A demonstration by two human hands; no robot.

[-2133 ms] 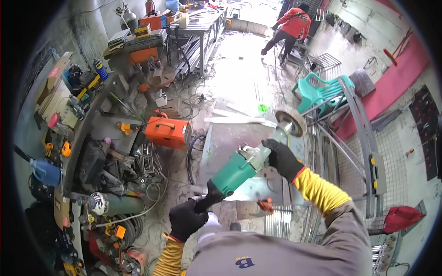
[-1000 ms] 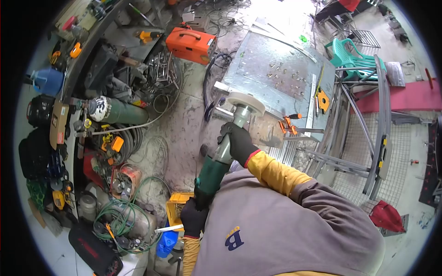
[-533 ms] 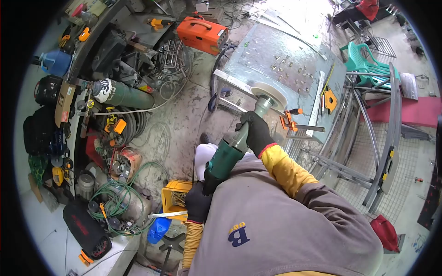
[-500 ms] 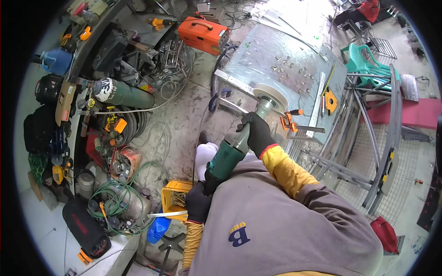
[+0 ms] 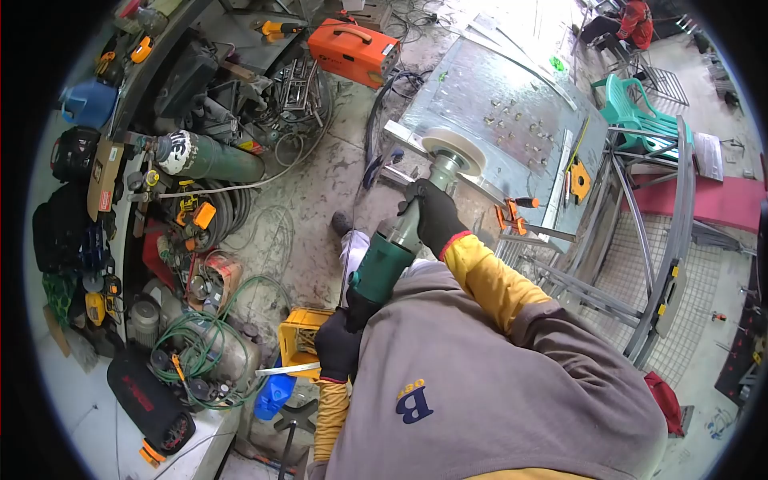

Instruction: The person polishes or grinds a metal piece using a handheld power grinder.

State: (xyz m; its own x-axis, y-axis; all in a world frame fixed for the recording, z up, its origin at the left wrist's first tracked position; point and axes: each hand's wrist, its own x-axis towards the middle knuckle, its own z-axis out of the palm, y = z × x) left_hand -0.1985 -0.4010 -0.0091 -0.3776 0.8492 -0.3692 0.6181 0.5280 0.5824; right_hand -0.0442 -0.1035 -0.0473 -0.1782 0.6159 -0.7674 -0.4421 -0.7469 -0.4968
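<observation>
A green angle grinder (image 5: pixel 379 267) with a grey front end lies slantwise across my lap, its pale round disc (image 5: pixel 466 146) pointing away from me. My right hand (image 5: pixel 438 216), in a black glove, wraps round the grey front section behind the disc. At the rear end, my gloved left hand (image 5: pixel 338 346) is closed on the dark handle, its fingers partly hidden. The disc overlaps the near left edge of a metal-topped table (image 5: pixel 460 76) in this view. An orange-handled clamp (image 5: pixel 512 216) sits at the table's near edge, right of the disc.
Small metal pieces (image 5: pixel 512 120) and an orange angular piece (image 5: pixel 580 182) lie on the table. A metal frame (image 5: pixel 680 232) and green chair (image 5: pixel 628 108) stand right. Left are a gas cylinder (image 5: pixel 212 158), yellow crate (image 5: pixel 298 326) and orange machine (image 5: pixel 352 54). A person (image 5: pixel 632 26) sits far right.
The grinder and both hands have shifted slightly left in view, with the disc moving a little up and left. Both hands keep their hold. More of the person in red shows at the back.
</observation>
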